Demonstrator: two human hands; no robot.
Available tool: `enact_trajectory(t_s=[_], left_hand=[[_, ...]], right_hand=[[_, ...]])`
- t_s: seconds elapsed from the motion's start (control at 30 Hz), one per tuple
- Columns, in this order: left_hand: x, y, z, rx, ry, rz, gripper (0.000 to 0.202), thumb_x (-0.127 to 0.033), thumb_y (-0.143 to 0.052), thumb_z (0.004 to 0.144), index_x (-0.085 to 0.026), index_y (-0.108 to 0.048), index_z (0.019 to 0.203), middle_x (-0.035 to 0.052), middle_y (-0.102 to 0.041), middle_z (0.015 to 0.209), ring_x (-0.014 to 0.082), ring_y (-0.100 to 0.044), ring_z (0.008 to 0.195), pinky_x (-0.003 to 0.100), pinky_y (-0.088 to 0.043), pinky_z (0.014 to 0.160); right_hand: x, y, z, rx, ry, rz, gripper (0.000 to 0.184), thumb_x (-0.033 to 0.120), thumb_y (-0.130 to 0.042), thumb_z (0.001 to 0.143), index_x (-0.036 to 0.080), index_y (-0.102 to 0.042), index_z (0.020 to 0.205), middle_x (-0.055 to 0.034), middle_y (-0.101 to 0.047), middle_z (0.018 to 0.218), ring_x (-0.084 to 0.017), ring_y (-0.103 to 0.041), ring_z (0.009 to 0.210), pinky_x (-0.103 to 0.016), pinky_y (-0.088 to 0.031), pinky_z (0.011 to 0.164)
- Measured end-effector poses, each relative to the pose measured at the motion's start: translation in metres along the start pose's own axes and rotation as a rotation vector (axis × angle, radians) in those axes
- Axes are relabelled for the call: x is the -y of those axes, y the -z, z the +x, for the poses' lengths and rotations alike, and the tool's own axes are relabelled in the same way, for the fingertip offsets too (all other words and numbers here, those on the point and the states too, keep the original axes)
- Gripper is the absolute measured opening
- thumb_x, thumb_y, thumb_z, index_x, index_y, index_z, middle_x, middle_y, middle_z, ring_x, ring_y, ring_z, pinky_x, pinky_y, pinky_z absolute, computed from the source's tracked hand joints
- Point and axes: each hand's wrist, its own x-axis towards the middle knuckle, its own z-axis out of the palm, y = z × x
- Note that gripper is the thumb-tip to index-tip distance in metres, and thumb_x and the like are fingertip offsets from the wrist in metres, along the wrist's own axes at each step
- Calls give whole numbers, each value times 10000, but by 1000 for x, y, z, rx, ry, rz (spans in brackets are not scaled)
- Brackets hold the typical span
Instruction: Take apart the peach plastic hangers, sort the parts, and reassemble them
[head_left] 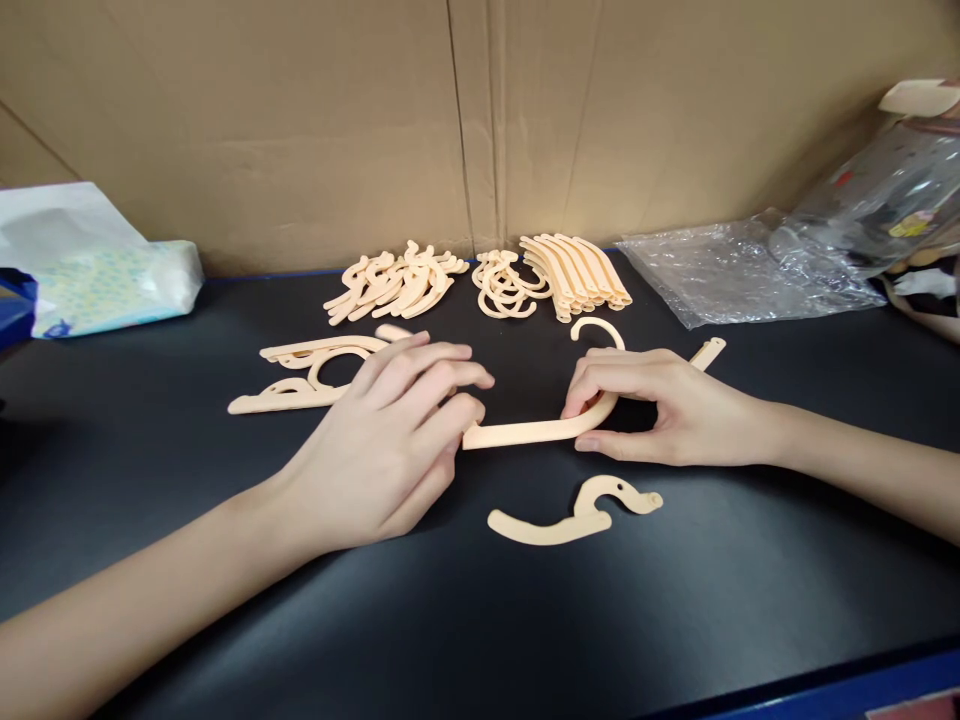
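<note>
My right hand (637, 405) is closed on a cream plastic folding clothes hanger (525, 433), pinching it at the curve below its hook. One end of it sticks out past the hand at upper right. My left hand (405, 430) is at the hanger's left end, with index finger and thumb closed about that tip; the thumb is mostly hidden. Its other fingers are spread. Beyond the left hand lies another folding hanger (289, 402), partly covered by it. In front of both hands rests a joined pair of curved hanger pieces (551, 530).
Along the back are a heap of short hanger arms (405, 285), a pile of hooks (506, 290) and a row of long arms (577, 275). A tissue pack (120, 280) stands at left. A clear plastic bag (720, 270) and a transparent bottle (885, 190) are at right.
</note>
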Motion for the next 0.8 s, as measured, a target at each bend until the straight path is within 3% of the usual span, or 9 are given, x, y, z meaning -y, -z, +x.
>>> enact_trajectory(t_s=[0.1,0.23,0.43,0.57,0.67,0.8], left_hand=[[2,-5,-2,-5,64,-124,250,-84,-378,923,-189,-586,1016,117,-568,1324,288,-426,1326,482,-396,1038],[4,-8,-5,32,101,-225,279,-74,-373,942,-187,-595,1067,119,-541,1374,255,-532,1164,413,-410,922],[4,-4,-5,37,128,-364,292,-102,-350,927,-189,-627,958,82,-643,1257,207,-596,969,361,-398,833],[3,-2,-3,14,147,-370,140,-248,-511,936,-189,-605,850,78,-696,1137,197,-633,910,348,-411,822],[3,-2,-3,34,144,-371,103,-281,-613,911,-192,-571,881,58,-711,1078,189,-650,927,336,-419,838],[2,-4,-4,32,107,-392,93,-214,-596,914,-191,-548,990,50,-697,1130,169,-645,980,307,-435,837]], right_hand=[[-2,-1,0,-14,17,-10,64,231,-680,859,199,-625,866,-27,-647,866,-137,-605,775,-271,-476,714],[-5,-1,0,-33,36,-55,76,266,-683,873,202,-642,868,-33,-647,864,-164,-588,830,-326,-461,802],[-8,-1,0,-46,57,-58,107,288,-682,883,195,-628,883,-32,-652,849,-177,-572,881,-328,-448,820],[-7,0,0,-58,37,-69,87,281,-664,893,201,-639,915,-48,-656,922,-188,-578,935,-317,-461,814],[-7,0,0,-64,21,-84,75,261,-658,893,199,-651,933,-61,-648,994,-190,-575,982,-316,-466,844],[-8,-1,-1,-108,-25,-102,88,258,-656,893,186,-660,945,-63,-612,997,-176,-572,965,-291,-480,827]])
